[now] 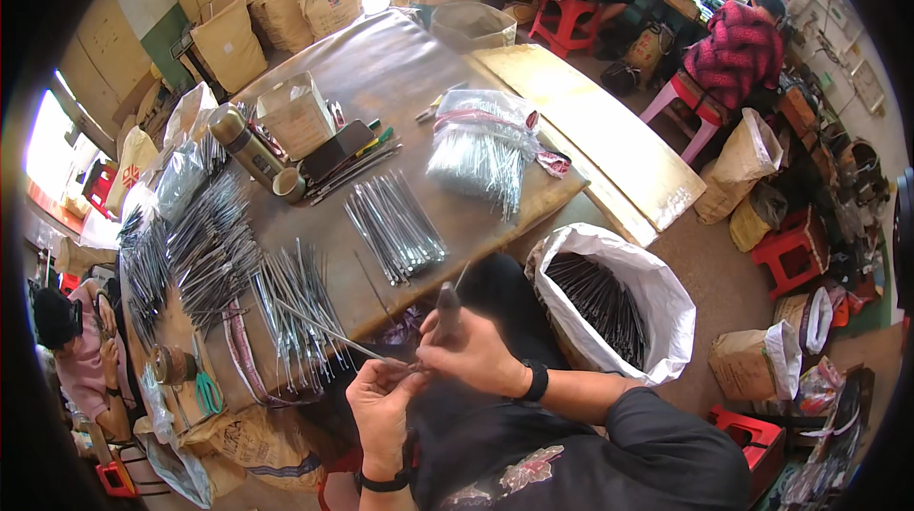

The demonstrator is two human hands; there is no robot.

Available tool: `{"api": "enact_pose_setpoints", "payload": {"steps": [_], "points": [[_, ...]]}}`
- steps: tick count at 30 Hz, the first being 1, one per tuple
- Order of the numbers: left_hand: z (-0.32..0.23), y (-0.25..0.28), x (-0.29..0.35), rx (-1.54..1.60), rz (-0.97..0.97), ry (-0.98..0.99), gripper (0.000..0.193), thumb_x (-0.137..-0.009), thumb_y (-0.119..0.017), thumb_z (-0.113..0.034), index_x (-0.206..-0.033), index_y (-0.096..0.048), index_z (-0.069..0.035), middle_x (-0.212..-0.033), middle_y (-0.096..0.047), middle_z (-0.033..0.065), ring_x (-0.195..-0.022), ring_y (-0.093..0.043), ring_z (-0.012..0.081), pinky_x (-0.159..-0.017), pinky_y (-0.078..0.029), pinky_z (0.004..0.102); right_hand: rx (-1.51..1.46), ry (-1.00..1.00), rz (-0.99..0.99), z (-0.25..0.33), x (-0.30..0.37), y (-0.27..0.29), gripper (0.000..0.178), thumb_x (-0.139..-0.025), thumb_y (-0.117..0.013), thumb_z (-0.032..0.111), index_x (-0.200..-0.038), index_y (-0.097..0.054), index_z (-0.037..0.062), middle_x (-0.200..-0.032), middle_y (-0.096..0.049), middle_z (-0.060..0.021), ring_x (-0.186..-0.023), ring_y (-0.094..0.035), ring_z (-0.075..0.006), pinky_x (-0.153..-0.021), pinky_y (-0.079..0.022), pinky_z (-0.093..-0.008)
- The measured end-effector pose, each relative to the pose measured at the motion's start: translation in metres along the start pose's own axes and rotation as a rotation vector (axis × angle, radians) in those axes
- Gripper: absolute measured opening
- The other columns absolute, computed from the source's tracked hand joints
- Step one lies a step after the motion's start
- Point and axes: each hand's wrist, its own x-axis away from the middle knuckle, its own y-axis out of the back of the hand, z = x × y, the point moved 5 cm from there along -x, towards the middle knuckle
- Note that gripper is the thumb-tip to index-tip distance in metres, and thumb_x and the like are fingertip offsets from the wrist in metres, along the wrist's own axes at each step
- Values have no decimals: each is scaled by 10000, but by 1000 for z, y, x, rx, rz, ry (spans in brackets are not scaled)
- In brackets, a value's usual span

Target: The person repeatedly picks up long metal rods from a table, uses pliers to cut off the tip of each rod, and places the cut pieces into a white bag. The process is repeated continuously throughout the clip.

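My left hand [381, 411] pinches one end of a thin metal rod [319, 325], which slants up and left over the table's near edge. Close against it, my right hand [476, 354] is closed around a dark grey tool [447, 309] with a tapered end; its exact kind does not show. The fingertips of both hands meet at the rod's end, where the details are too small to make out. Just beyond lie a neat bundle of metal rods [395, 230] and a looser bundle of rods [300, 311].
The brown table [419, 187] bears a thermos [243, 140], a cardboard box [297, 116], a bag of rods [486, 145], green-handled scissors [208, 394] and more rod piles [214, 245]. At my right stands a white sack [662, 316] of dark rods. Several people sit working nearby.
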Motion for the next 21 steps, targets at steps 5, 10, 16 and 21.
{"api": "enact_pose_setpoints", "payload": {"steps": [5, 10, 16, 21], "points": [[6, 7, -1, -39, 11, 44, 188, -781, -675, 118, -908, -573, 22, -837, -674, 96, -768, -661, 132, -728, -546, 240, -63, 47, -161, 12, -13, 19, 236, -881, -651, 41, -1079, -526, 14, -810, -616, -19, -618, -566, -52, -498, -433, -191], [9, -6, 2, -154, 144, 39, 225, -812, -614, 126, -1018, -576, 44, -851, -652, 91, -817, -676, 180, -738, -562, 272, -10, -45, -96, 8, -16, 30, 229, -858, -640, 14, -1069, -560, -26, -870, -654, -87, -749, -641, -122, -630, -526, -237], [12, -19, 6, -75, 261, 220, 291, -808, -636, 84, -1097, -605, 69, -914, -684, 107, -781, -673, 146, -608, -547, 218, -6, -197, -3, 3, -13, 36, 296, -861, -654, 74, -1124, -568, -33, -898, -662, -85, -734, -631, -112, -676, -516, -237], [10, -21, 5, -58, 330, 228, 304, -806, -618, 87, -1103, -556, 56, -897, -632, 104, -767, -682, 207, -592, -554, 249, -64, -301, 35, -3, -11, 38, 269, -850, -681, 86, -1076, -586, -23, -882, -655, -72, -719, -626, -107, -668, -513, -238]]}}
